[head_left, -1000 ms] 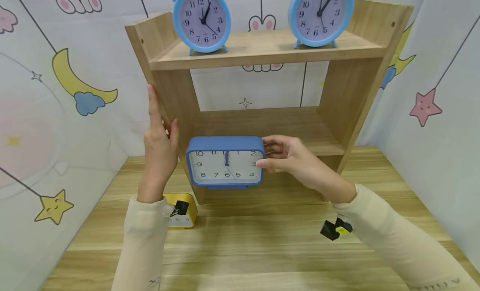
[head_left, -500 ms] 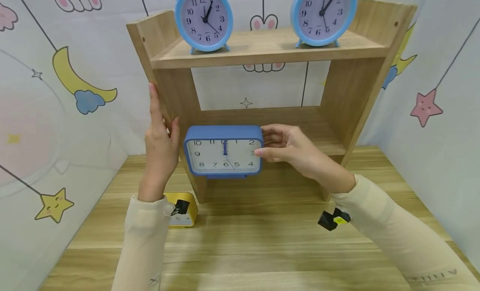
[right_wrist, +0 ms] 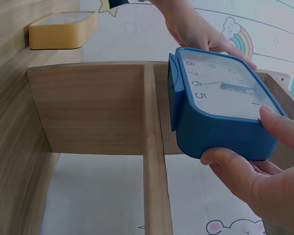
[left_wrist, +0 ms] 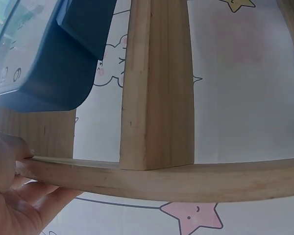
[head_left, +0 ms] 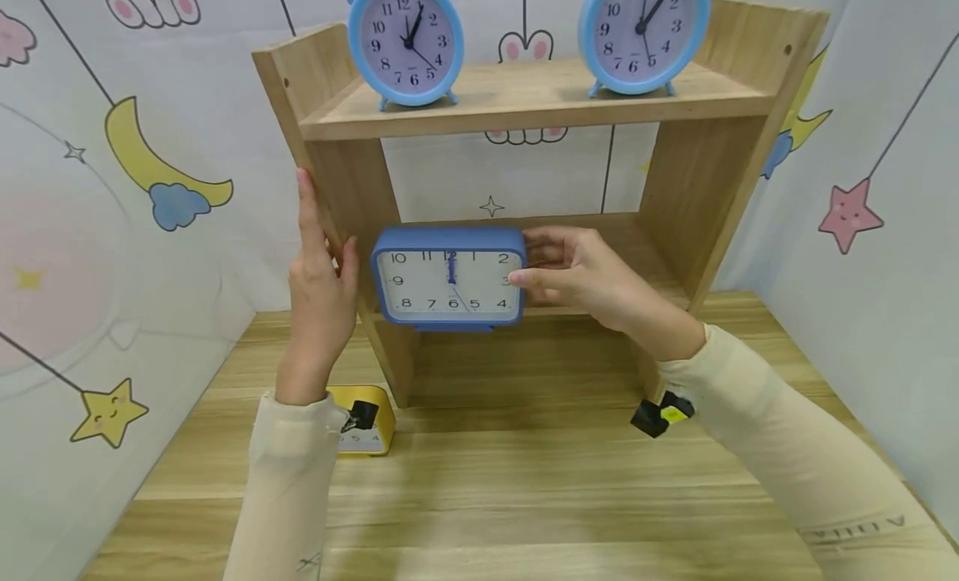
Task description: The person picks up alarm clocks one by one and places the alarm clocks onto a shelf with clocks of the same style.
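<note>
In the head view my right hand grips the right end of a blue rectangular alarm clock. The thumb lies on the front of the dial, the other fingers behind. Upright and facing me, the clock is held before the middle board of a wooden shelf. My left hand holds the front edge of the shelf's left side panel. In the left wrist view the thumb and fingers of that hand lie on opposite sides of the panel.
Two light-blue round alarm clocks stand on the top board. A yellow clock sits on the wood-grain table left of the shelf, partly behind the left sleeve. Patterned curtain walls surround the table.
My right hand has raised the blue alarm clock from below the middle board to about its height. The left hand keeps its place on the side panel.
</note>
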### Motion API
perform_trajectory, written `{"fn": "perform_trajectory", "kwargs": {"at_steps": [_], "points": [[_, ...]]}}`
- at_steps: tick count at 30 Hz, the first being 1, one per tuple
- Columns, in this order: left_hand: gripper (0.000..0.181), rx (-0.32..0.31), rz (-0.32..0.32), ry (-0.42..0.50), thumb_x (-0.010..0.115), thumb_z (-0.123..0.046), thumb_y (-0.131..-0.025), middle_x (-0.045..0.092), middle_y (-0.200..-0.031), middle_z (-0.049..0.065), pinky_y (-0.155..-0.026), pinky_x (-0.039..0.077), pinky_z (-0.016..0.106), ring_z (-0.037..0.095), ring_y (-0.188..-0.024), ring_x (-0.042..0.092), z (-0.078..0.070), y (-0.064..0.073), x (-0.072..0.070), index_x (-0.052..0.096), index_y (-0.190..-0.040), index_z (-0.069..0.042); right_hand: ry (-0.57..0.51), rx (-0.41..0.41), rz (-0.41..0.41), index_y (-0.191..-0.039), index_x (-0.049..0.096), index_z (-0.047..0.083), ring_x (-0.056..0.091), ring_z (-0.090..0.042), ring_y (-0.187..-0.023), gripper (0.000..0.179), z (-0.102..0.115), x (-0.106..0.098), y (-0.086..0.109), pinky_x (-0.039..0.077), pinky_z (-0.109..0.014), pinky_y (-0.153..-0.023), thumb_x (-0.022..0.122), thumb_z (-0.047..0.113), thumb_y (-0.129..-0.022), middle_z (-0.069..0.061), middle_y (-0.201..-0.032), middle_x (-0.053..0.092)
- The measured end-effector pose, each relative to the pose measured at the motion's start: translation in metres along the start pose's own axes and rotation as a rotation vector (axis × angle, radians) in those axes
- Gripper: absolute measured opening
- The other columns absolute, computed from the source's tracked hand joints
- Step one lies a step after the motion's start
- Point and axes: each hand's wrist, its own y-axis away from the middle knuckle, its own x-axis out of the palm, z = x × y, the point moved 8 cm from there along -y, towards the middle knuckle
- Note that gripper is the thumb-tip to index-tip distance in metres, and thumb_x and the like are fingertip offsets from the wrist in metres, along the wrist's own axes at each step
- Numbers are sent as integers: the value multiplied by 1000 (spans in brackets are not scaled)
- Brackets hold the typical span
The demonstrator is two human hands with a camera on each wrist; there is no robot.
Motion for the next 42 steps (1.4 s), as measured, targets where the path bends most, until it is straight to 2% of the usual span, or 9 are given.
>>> {"fn": "perform_trajectory", "kwargs": {"at_steps": [2,8,11,15,18,22,30,37,42], "points": [[75,4,-1,2,51,1,-101,23,-163,-3,-69,56,43,35,-80,56,0,0,0,6,-160,-10,-6,7,0,-148,37,-6,63,-21,-105,62,0,-1,-1,57,-33,-87,67,1,-94,-23,-133,56],[74,-7,-6,9,51,1,-101,22,-163,-7,-80,59,50,38,-100,61,1,0,1,8,-160,-10,-10,-41,23,-146,42,-5,62,-23,-107,58,5,-2,-7,58,-33,-85,67,2,-94,-21,-131,59],[74,2,-7,0,51,0,-101,22,-163,-7,-72,58,42,35,-87,59,1,1,0,7,-160,-10,-11,-47,23,-145,43,-5,62,-23,-108,56,6,-2,-10,58,-34,-86,67,2,-94,-21,-130,59],[74,35,-5,-21,50,-1,-102,20,-163,-7,-60,45,29,28,-67,47,0,3,-1,6,-160,-9,-21,-36,15,-144,44,-5,61,-24,-110,56,6,-2,-14,57,-36,-89,68,3,-94,-21,-130,59],[74,52,-8,-29,50,0,-101,19,-164,-8,-57,39,23,23,-62,41,-1,4,-1,6,-160,-9,-12,-47,21,-144,46,-4,62,-24,-110,55,7,-1,-17,57,-37,-90,68,4,-94,-19,-130,61],[73,56,-15,-25,50,0,-101,20,-163,-9,-56,38,22,21,-61,39,-1,3,-2,7,-160,-9,2,-72,37,-142,49,-2,63,-25,-109,52,11,0,-20,57,-38,-90,69,7,-94,-17,-128,63],[74,46,-14,-25,50,-2,-102,32,-160,5,-58,43,21,24,-63,44,-1,1,-1,7,-160,-12,6,-66,32,-144,46,-2,62,-27,-111,57,12,1,-26,56,-41,-91,70,8,-94,-18,-129,62],[74,34,-11,-19,51,-1,-101,26,-162,-2,-61,45,21,27,-67,48,-1,0,-1,7,-160,-11,-1,-77,34,-143,48,-1,63,-28,-111,54,14,3,-31,56,-38,-90,70,7,-94,-18,-128,62],[75,12,-1,0,51,0,-101,27,-162,-1,-66,57,35,29,-75,55,1,1,0,7,-160,-11,-6,-80,33,-141,50,-2,63,-29,-110,52,15,4,-34,56,-40,-91,69,4,-94,-20,-127,63]]}}
